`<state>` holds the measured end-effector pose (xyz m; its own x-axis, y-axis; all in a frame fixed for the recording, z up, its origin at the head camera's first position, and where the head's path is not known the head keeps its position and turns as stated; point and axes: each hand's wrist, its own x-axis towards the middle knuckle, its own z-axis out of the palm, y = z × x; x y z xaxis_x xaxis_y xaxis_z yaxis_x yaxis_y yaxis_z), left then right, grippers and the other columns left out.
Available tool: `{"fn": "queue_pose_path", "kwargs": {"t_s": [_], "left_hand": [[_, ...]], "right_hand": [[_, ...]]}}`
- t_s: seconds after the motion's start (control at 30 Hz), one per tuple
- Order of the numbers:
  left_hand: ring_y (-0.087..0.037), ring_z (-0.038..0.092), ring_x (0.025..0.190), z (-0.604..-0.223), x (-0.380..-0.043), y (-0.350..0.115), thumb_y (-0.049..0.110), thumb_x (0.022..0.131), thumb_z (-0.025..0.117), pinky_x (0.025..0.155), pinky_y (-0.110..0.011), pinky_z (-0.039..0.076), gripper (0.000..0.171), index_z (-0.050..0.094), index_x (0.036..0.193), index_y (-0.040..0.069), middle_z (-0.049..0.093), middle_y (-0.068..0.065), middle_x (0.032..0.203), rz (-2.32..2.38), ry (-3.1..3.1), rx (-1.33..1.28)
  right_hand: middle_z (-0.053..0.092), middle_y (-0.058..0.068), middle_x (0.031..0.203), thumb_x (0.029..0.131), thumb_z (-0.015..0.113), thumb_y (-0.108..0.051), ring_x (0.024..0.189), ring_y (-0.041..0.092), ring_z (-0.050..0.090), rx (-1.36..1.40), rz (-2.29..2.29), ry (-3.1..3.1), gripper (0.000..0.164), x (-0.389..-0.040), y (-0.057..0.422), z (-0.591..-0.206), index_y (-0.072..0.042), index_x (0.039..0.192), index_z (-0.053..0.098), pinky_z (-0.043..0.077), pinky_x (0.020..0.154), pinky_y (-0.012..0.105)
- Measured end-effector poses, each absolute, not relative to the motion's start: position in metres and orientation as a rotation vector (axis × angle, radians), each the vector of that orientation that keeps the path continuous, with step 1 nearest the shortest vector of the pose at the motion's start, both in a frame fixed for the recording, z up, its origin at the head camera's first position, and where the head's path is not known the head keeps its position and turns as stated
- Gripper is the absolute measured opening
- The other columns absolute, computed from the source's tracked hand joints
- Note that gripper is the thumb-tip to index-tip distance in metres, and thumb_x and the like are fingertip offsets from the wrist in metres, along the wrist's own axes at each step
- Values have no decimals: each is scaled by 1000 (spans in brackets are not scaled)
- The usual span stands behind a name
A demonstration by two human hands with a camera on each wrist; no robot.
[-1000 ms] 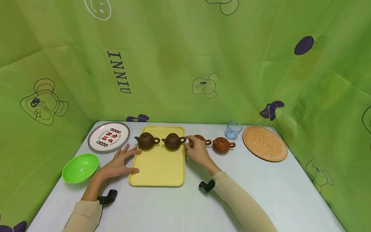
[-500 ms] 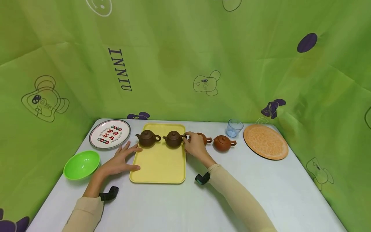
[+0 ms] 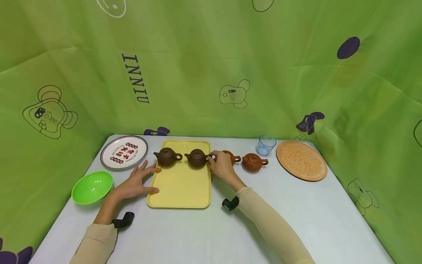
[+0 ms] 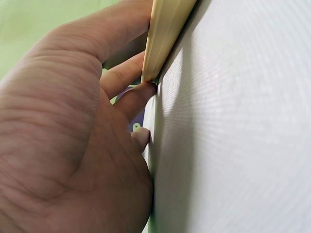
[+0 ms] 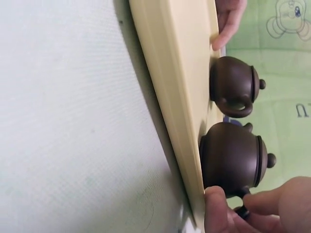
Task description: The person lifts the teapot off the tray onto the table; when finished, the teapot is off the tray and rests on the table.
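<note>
Two dark brown teapots stand upright side by side on the yellow tray (image 3: 181, 190). The right-hand dark brown teapot (image 3: 196, 159) has its handle pinched between the thumb and fingers of my right hand (image 3: 223, 167); the right wrist view shows this teapot (image 5: 231, 158) up close. The other dark brown teapot (image 3: 166, 157) sits near the tray's left edge. My left hand (image 3: 133, 185) rests at that edge with fingers spread and thumb over the rim. In the left wrist view its fingers (image 4: 136, 99) touch the tray's side (image 4: 165, 34).
Beyond my right hand are two reddish-brown teapots; one is partly hidden, the other teapot (image 3: 252, 162) stands in full view. A blue glass (image 3: 265, 145) and a round orange mat (image 3: 301, 160) lie further right. At left are a patterned plate (image 3: 113, 161) and a green bowl (image 3: 92, 187).
The right hand has shifted slightly left, and its fingers have closed on the right-hand dark brown teapot's handle. The left hand stays at the tray's edge. The head view has shifted slightly.
</note>
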<state>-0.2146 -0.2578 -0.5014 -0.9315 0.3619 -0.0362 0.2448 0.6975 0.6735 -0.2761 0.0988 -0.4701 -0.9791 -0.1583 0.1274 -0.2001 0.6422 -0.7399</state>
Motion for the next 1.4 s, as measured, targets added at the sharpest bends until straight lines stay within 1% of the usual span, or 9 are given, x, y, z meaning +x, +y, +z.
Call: {"fn": "queue_pose_path", "kwargs": {"t_s": [0.13, 0.23, 0.33, 0.43, 0.63, 0.87, 1.03, 1.23, 1.4], "left_hand": [[-54, -5, 163, -500, -214, -258, 41, 84, 88, 127, -79, -9, 77, 55, 150, 16, 27, -26, 173, 1056, 2739, 501], [-54, -5, 164, -499, -215, -258, 41, 85, 87, 127, -78, -9, 77, 55, 150, 16, 28, -25, 173, 1055, 2742, 502], [-54, -5, 164, -499, -216, -258, 43, 85, 87, 127, -78, -9, 77, 55, 150, 16, 27, -25, 173, 1050, 2745, 502], [-55, -4, 163, -501, -216, -258, 43, 85, 87, 127, -78, -10, 77, 55, 150, 15, 27, -26, 173, 1053, 2739, 505], [-53, -4, 164, -503, -216, -259, 43, 86, 86, 128, -77, -10, 76, 55, 150, 16, 28, -26, 173, 1052, 2742, 502], [-54, -5, 163, -501, -215, -258, 41, 85, 87, 127, -78, -10, 76, 56, 149, 16, 28, -26, 172, 1072, 2734, 505], [-54, -5, 163, -500, -214, -257, 42, 85, 87, 126, -79, -10, 76, 56, 150, 17, 28, -26, 173, 1072, 2732, 496], [-54, -5, 163, -501, -215, -257, 42, 85, 87, 126, -79, -10, 77, 55, 150, 16, 28, -25, 173, 1068, 2730, 495], [-55, -4, 163, -500, -214, -257, 41, 85, 87, 126, -79, -9, 76, 56, 149, 16, 28, -25, 173, 1069, 2732, 500]], "right_hand": [[76, 6, 66, 103, 69, -17, 46, 7, 66, 331, 1169, -2804, 20, -274, 101, -468, -5, 117, 78, 51, 48, 21], [75, 4, 61, 102, 71, -19, 47, 5, 62, 339, 1100, -2803, 20, -272, 102, -465, -7, 116, 80, 48, 50, 20], [76, 5, 69, 101, 73, -20, 52, 7, 58, 335, 1054, -2804, 21, -270, 104, -465, -8, 116, 81, 44, 52, 21], [78, 7, 80, 100, 74, -19, 56, 7, 55, 345, 1051, -2787, 20, -268, 104, -468, -8, 115, 81, 43, 54, 21], [81, 13, 82, 101, 71, -15, 48, 6, 64, 372, 1157, -2744, 20, -266, 103, -472, -2, 116, 78, 48, 49, 21], [80, 12, 75, 101, 72, -12, 44, 2, 59, 367, 1196, -2696, 21, -265, 102, -476, -1, 117, 79, 47, 45, 20], [79, 12, 75, 102, 70, -11, 44, 3, 60, 358, 1225, -2654, 23, -265, 103, -479, 2, 119, 78, 47, 44, 18], [81, 15, 86, 103, 68, -11, 47, 6, 65, 333, 1305, -2625, 24, -263, 107, -484, 0, 123, 77, 52, 45, 17], [82, 20, 97, 103, 68, -11, 50, 11, 70, 357, 1378, -2592, 29, -258, 113, -487, 4, 128, 73, 53, 46, 19]]}}
